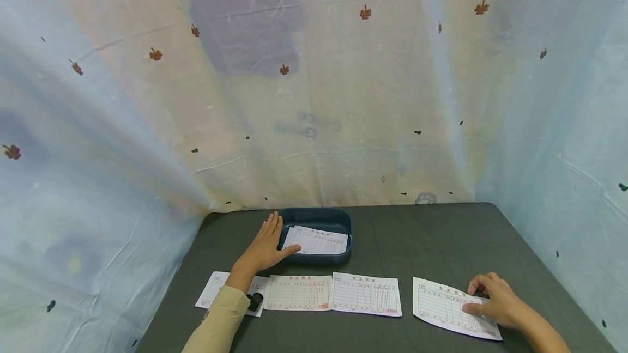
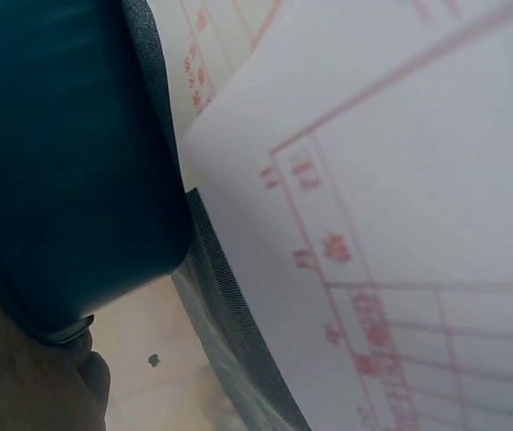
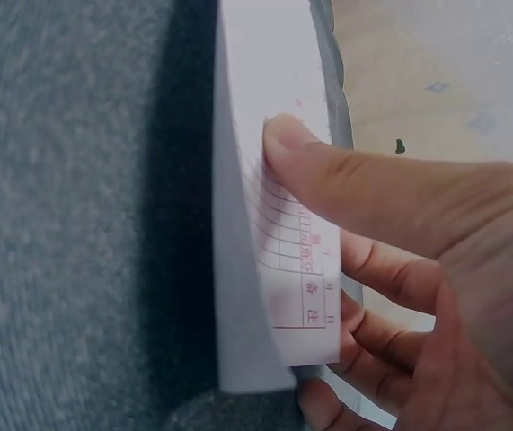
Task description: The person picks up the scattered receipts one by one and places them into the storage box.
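A dark blue tray [image 1: 316, 259] stands at the back of the table. My left hand [image 1: 265, 247] rests on its left side, fingers straight and thumb spread over the front rim. White printed forms [image 1: 319, 239] lie inside. The left wrist view shows the tray's wall [image 2: 76, 144] close up, with part of the hand [image 2: 31, 377] at its rim. At the front right, my right hand [image 1: 497, 301] pinches the right end of a ruled printed form [image 1: 446, 306]. The thumb [image 3: 328, 166] lies on its face while the other fingers are behind; more than one layer shows at its edge.
Three more forms lie in a row before the tray: a white one [image 1: 365, 294], a cream one [image 1: 299, 293] and another white one [image 1: 212, 290], partly under my left forearm. Patterned sheeting [image 1: 314, 97] hangs around the dark table [image 1: 417, 238].
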Demonstrator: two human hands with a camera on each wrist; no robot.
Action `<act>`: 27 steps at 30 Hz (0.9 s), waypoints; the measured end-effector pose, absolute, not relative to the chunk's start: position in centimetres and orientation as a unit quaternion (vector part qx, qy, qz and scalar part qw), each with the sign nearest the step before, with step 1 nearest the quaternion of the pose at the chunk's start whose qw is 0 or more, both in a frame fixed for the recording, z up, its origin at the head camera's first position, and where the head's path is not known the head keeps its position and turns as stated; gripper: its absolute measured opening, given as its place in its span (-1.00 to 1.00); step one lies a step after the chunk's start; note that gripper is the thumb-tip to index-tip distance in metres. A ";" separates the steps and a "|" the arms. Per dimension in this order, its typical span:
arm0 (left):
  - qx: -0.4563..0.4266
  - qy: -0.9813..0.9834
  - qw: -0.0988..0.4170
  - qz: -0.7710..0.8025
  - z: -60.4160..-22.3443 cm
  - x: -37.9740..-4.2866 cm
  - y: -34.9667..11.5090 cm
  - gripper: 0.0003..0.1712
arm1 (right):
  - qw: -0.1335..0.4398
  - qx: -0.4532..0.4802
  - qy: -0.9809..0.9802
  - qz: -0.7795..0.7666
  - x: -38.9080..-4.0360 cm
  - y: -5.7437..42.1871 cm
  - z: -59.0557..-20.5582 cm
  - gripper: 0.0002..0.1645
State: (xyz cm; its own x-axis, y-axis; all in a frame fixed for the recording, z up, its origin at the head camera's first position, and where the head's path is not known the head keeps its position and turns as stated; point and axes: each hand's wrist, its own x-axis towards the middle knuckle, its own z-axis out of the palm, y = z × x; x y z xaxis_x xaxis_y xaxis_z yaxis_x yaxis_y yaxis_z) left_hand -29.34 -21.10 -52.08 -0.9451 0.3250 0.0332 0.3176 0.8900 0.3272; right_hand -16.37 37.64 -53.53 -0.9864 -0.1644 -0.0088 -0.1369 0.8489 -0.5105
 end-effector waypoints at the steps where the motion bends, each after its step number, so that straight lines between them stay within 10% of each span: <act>1: 0.166 0.972 0.010 0.166 -52.1 -29.4 -21.1 0.37 | 0.027 -0.078 0.961 -0.265 -16.4 37.6 -53.5 -0.54; 27: 0.163 0.972 0.007 0.171 -52.3 -29.4 -21.1 0.38 | 0.009 -0.072 0.957 -0.280 -17.6 37.4 -52.6 -0.93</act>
